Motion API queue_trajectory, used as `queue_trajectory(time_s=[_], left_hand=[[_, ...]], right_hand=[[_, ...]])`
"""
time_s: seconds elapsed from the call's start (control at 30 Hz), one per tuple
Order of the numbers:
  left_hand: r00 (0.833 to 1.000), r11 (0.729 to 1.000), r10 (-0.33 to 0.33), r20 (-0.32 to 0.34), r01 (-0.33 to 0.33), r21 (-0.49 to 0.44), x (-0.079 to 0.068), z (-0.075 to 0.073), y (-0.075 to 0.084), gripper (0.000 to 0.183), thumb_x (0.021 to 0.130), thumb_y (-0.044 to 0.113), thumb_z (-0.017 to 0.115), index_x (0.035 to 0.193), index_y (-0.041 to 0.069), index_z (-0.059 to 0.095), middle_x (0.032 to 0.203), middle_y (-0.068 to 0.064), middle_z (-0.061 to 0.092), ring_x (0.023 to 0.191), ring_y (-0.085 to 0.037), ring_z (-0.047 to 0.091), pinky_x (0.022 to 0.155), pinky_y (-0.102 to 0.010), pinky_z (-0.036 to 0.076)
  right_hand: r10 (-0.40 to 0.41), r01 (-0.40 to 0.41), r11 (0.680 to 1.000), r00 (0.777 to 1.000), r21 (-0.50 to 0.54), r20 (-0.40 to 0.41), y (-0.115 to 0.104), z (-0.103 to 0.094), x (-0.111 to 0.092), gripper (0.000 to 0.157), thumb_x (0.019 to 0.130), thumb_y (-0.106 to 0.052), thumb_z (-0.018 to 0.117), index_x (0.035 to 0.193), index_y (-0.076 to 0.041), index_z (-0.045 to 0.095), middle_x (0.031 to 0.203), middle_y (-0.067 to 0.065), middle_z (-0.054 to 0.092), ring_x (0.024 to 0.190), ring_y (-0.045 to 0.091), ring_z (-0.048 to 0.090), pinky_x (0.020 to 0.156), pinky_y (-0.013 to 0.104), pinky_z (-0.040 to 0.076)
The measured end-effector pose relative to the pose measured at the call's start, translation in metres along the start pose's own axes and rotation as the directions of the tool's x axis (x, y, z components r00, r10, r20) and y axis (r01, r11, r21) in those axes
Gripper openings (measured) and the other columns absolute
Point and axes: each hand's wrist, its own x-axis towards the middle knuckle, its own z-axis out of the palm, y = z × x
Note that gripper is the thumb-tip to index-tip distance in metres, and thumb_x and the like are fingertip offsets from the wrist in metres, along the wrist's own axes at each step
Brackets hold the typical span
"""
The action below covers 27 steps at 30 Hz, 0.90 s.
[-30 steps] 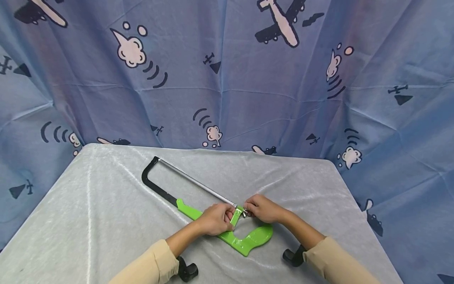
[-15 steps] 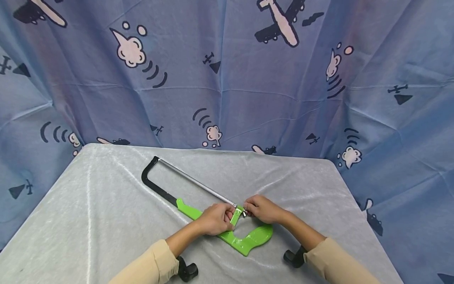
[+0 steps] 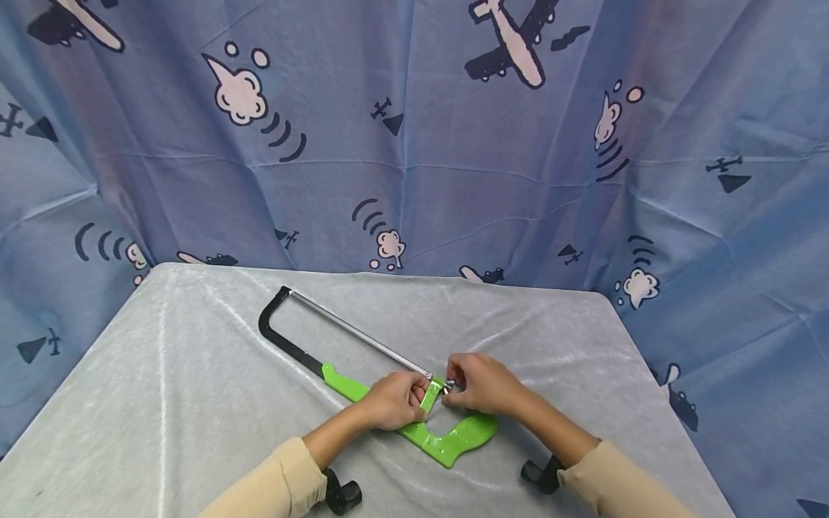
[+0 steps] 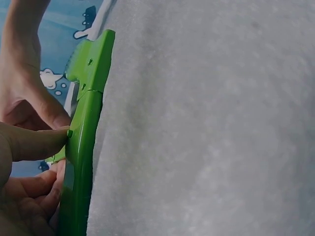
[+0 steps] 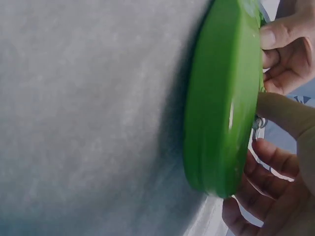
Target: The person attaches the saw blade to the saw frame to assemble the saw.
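A hacksaw with a bright green handle (image 3: 469, 434) and a black front frame (image 3: 285, 342) lies slanted on the cloth. Its silvery blade (image 3: 359, 334) runs along the far side. My left hand (image 3: 391, 401) grips the green post at the blade's near end, thumb on the near side, fingers behind. At that post's outer side my right hand (image 3: 487, 385) has thumb and forefinger curled about the metal wing nut (image 3: 448, 387). The right wrist view shows the wing nut between thumb and forefinger, partly hidden by the green handle (image 5: 221, 108).
Grey-white velvety cloth (image 3: 214, 432) covers the table. A blue curtain (image 3: 440, 216) printed with planes hangs behind its far edge. Black wrist-worn mounts (image 3: 343, 495) show below each forearm, close to the cloth.
My right hand's thumb and forefinger have spread and shifted around the wing nut, which shows more now. The left hand and the hacksaw have stayed in place.
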Motion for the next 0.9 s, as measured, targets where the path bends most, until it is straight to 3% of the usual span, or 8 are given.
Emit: queue_trajectory(time_s=[0.2, 0.5, 0.67, 0.9], left_hand=[[1.000, 1.000, 0.002, 0.003, -0.002, -0.007, 0.000, 0.000, 0.000, 0.029, 0.068, 0.008, 0.077, 0.091, 0.008, 0.059, 0.075, 0.003, 0.057, 0.064, -0.001, 0.049, 0.063, -0.019, 0.041], [1.000, 1.000, 0.012, 0.005, -0.012, -0.003, 0.000, 0.000, 0.000, 0.028, 0.068, 0.009, 0.076, 0.091, 0.008, 0.059, 0.075, 0.004, 0.056, 0.064, 0.000, 0.049, 0.063, -0.019, 0.041], [1.000, 1.000, 0.006, 0.004, -0.006, 0.001, 0.000, 0.000, 0.000, 0.028, 0.068, 0.009, 0.076, 0.090, 0.009, 0.059, 0.075, 0.004, 0.056, 0.064, -0.001, 0.049, 0.063, -0.019, 0.041], [1.000, 1.000, -0.004, 0.001, 0.004, -0.001, 0.000, 0.000, 0.000, 0.028, 0.068, 0.009, 0.077, 0.089, 0.010, 0.059, 0.075, 0.004, 0.056, 0.064, -0.001, 0.049, 0.063, -0.020, 0.041]], right_hand=[[0.012, -0.015, 0.998, 0.999, -0.069, -0.041, -0.004, 0.001, 0.000, 0.032, 0.062, -0.035, 0.081, 0.071, -0.019, 0.055, 0.064, -0.009, 0.050, 0.056, 0.005, 0.042, 0.051, 0.025, 0.036], [0.019, -0.020, 0.999, 0.999, -0.049, -0.029, -0.004, 0.000, -0.001, 0.028, 0.065, -0.032, 0.081, 0.070, -0.018, 0.057, 0.064, -0.009, 0.051, 0.057, 0.006, 0.044, 0.053, 0.025, 0.038], [-0.052, 0.049, 0.996, 0.998, 0.077, 0.035, 0.004, -0.001, -0.001, 0.020, 0.074, -0.029, 0.077, 0.073, -0.018, 0.060, 0.065, -0.012, 0.053, 0.058, 0.004, 0.048, 0.054, 0.023, 0.041], [-0.157, 0.106, 0.948, 0.975, 0.299, 0.154, 0.016, -0.003, 0.003, 0.010, 0.086, -0.019, 0.065, 0.080, -0.012, 0.067, 0.065, -0.004, 0.059, 0.055, 0.003, 0.046, 0.050, 0.021, 0.039]])
